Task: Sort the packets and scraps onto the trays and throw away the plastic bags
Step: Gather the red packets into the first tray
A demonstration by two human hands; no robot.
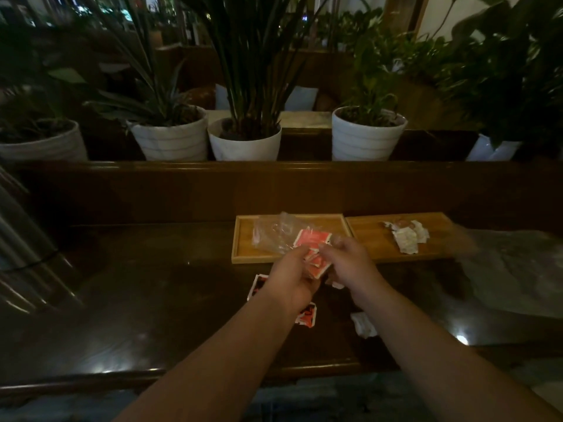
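Two wooden trays stand side by side at the table's far edge: a left tray (240, 239) and a right tray (438, 223). White paper scraps (405, 237) lie on the right tray. My left hand (292, 278) and my right hand (347, 257) meet just in front of the left tray, both gripping a clear plastic bag (274, 233) with red packets (312, 239) inside or at its mouth. The bag rises over the left tray. Two red-and-black packets (257, 286) (306, 315) lie on the table under my left wrist. A white scrap (362, 324) lies under my right forearm.
A large crumpled clear plastic sheet or bag (511, 269) lies at the right end of the dark wooden table (137, 300). Behind a wooden ledge stand several white plant pots (243, 141). A dark slanted object (24, 254) sits at the left.
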